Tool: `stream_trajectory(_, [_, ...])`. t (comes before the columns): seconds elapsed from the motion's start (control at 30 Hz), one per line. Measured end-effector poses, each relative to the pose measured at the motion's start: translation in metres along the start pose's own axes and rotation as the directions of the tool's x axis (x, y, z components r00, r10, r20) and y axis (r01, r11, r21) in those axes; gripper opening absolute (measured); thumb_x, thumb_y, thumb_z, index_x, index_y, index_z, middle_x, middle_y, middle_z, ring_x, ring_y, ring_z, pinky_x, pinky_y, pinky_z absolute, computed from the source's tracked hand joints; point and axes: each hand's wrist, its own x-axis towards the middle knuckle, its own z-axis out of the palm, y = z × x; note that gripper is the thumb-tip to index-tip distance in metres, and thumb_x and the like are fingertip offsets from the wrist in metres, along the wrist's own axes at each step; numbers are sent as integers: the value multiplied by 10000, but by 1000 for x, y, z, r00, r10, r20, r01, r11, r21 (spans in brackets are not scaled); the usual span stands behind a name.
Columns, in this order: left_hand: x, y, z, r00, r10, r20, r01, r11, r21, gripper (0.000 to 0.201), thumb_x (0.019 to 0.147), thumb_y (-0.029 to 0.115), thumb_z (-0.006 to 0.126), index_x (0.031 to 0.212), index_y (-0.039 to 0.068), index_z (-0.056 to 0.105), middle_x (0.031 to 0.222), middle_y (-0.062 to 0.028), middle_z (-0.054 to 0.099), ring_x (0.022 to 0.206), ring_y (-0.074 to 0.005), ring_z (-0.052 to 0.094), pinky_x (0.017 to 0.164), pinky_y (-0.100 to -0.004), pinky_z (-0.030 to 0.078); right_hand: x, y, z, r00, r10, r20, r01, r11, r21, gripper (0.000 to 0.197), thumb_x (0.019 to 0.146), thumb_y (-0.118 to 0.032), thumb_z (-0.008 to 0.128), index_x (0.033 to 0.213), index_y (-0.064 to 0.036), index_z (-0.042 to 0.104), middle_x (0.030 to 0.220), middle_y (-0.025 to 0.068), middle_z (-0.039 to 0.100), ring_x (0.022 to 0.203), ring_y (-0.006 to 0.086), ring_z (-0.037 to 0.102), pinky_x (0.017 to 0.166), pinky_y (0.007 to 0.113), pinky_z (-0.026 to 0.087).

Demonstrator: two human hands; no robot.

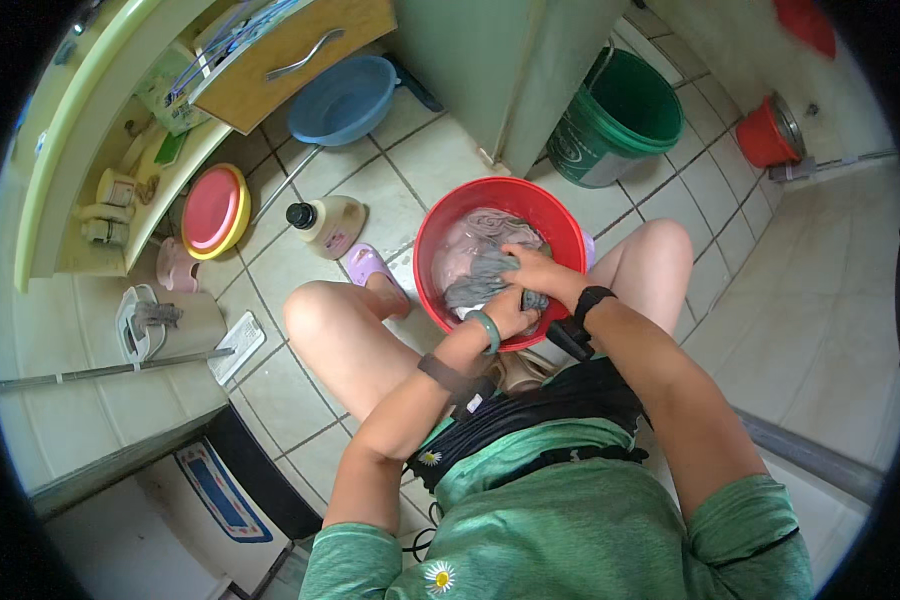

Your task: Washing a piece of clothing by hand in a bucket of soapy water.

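Note:
A red basin [432, 212] sits on the floor between my knees, holding wet cloth in water. Grey cloth [487, 268] lies bunched under my hands, and a paler piece [500, 224] rests by the far wall of the basin. My left hand [510, 312], below a green bangle, is closed on the near part of the grey cloth. Just above it, my right hand [536, 272] grips the same cloth, its fingers curled into the folds. Some fingertips are hidden in the fabric.
A beige bottle with a black cap [328, 226] stands left of the basin. Farther off are a blue basin [342, 100], stacked pink and yellow basins [216, 212] and a green bucket [615, 120]. A wooden drawer [295, 62] hangs open; a red pail [765, 138] stands far right.

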Motion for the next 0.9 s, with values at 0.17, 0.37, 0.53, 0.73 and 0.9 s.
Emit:
stream_trajectory(0.17, [15,-18,-34,974,-58,-218,93,983,157,593,670,163,672,1216,75,458,1200,-194,504,1140,-358,451,964,-389,368,-9,16,-21,991,-129,-19,130,988,82,395,763,-149,530,1133,-12,555,1108,206,577,1045,305,547,904,339,415])
stream_trajectory(0.37, [26,-31,-48,978,-7,-209,49,979,196,551,655,179,718,1150,65,503,1105,-149,557,1177,-309,406,986,-386,336,-35,-34,-47,928,-344,-146,369,904,215,267,815,-135,517,1037,-2,581,961,118,626,927,188,579,840,310,442])
stream_trajectory(0.53, [16,-3,-67,983,-155,-95,-6,494,-869,380,795,182,659,1118,33,527,1070,-58,581,956,-169,573,824,-335,472,-18,-12,-49,923,-93,-373,187,956,224,273,856,-179,475,1082,-42,542,958,128,627,913,247,592,812,348,449])
stream_trajectory(0.73, [14,-11,-72,934,-349,72,37,-105,-994,391,856,389,549,1057,54,568,967,-93,623,885,-235,599,810,-365,480,-42,-71,19,911,-319,-263,194,891,-410,218,872,-280,462,1020,-129,517,835,176,616,751,368,605,654,481,464])
stream_trajectory(0.9, [31,-76,-40,931,-364,-41,-34,27,-999,356,851,369,479,985,65,607,927,-102,637,821,-244,604,766,-376,483,-24,-69,43,865,-429,-260,266,831,-488,187,868,-258,466,927,-86,511,683,188,601,664,384,600,608,503,465])
